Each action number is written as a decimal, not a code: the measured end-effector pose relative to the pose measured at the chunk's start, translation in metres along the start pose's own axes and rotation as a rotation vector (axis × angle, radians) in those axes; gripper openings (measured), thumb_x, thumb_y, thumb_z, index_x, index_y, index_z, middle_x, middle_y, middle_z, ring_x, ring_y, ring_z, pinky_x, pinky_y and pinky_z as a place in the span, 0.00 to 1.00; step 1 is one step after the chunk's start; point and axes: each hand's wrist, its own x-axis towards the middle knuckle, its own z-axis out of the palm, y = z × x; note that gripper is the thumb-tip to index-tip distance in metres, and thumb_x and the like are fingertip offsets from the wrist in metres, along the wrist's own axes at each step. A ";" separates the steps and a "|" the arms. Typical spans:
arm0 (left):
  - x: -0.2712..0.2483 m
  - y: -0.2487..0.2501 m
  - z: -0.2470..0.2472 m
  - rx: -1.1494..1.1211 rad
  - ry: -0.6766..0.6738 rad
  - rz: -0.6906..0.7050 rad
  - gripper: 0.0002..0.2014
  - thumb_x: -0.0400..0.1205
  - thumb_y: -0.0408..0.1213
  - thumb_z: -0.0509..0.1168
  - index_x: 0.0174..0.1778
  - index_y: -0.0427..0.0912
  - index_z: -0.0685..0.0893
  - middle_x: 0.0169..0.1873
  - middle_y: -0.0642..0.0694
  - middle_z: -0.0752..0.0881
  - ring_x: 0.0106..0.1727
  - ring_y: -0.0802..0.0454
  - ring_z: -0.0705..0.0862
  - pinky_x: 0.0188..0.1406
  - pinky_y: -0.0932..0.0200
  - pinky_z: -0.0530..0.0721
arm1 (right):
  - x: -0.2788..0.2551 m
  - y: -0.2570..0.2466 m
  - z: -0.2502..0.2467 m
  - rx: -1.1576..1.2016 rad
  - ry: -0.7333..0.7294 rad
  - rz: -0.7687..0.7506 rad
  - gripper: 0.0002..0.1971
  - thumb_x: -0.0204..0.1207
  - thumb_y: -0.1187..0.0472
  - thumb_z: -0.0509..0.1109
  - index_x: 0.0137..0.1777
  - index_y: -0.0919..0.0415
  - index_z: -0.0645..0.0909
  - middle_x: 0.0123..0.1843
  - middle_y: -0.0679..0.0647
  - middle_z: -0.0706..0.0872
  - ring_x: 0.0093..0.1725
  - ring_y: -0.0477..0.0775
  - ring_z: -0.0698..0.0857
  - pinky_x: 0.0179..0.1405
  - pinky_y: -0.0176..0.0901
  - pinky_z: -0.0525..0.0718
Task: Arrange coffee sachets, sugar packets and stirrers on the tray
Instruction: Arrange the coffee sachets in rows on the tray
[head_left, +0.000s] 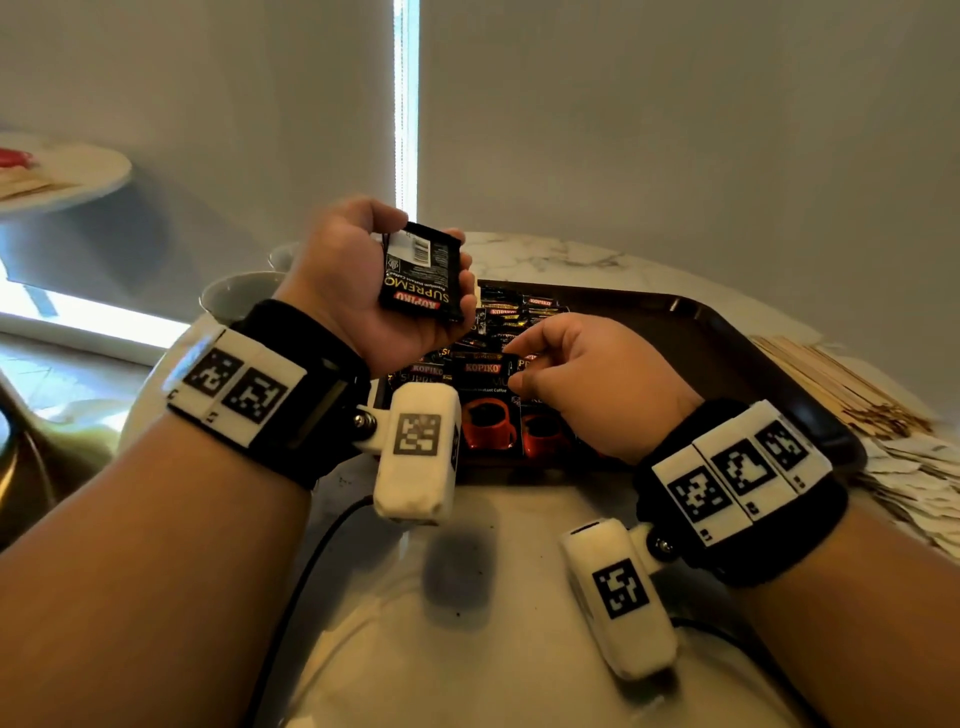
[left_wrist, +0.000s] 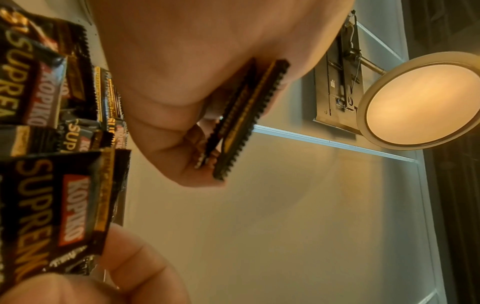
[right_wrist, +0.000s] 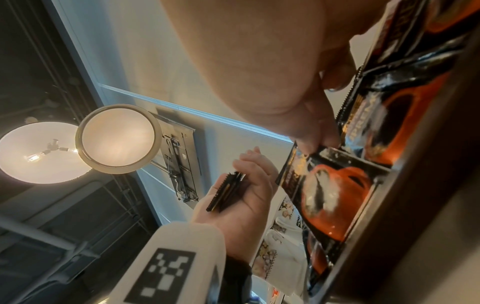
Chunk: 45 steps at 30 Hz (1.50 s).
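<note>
While L hand (head_left: 358, 283) cups a sachet stack (head_left: 423, 273), R hand (head_left: 582, 379) pinches a tray sachet (head_left: 485, 370).
Foil light, limp, slick: grip crimped top edge w/ thumb + forefinger.

Loose sachets (head_left: 501, 312) crowd the tray's (head_left: 727, 332) left half; its right half lies open beside the stirrers (head_left: 831, 384).

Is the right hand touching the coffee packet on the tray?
Touching. In the right wrist view the right hand pinches the top edge of a coffee sachet lying on the tray; fingertips meet the wrapper.
</note>
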 end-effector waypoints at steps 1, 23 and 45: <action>0.000 -0.001 -0.001 -0.006 0.005 0.003 0.27 0.72 0.42 0.56 0.65 0.33 0.83 0.42 0.39 0.84 0.36 0.45 0.84 0.34 0.54 0.85 | 0.000 0.001 0.000 -0.001 -0.001 0.004 0.12 0.79 0.59 0.76 0.57 0.43 0.83 0.45 0.50 0.91 0.46 0.49 0.90 0.49 0.42 0.89; 0.003 -0.027 0.014 0.303 0.085 -0.012 0.20 0.86 0.32 0.59 0.74 0.33 0.79 0.55 0.32 0.88 0.39 0.41 0.92 0.30 0.54 0.89 | -0.015 0.021 -0.014 0.346 0.184 -0.202 0.25 0.77 0.66 0.76 0.70 0.40 0.83 0.55 0.54 0.86 0.54 0.53 0.89 0.53 0.55 0.92; 0.008 -0.037 0.016 0.214 0.119 0.051 0.15 0.86 0.37 0.67 0.69 0.38 0.82 0.48 0.40 0.83 0.40 0.46 0.86 0.39 0.51 0.90 | -0.016 0.022 -0.016 0.446 0.376 -0.209 0.06 0.79 0.63 0.75 0.50 0.52 0.92 0.48 0.50 0.94 0.52 0.53 0.92 0.60 0.61 0.89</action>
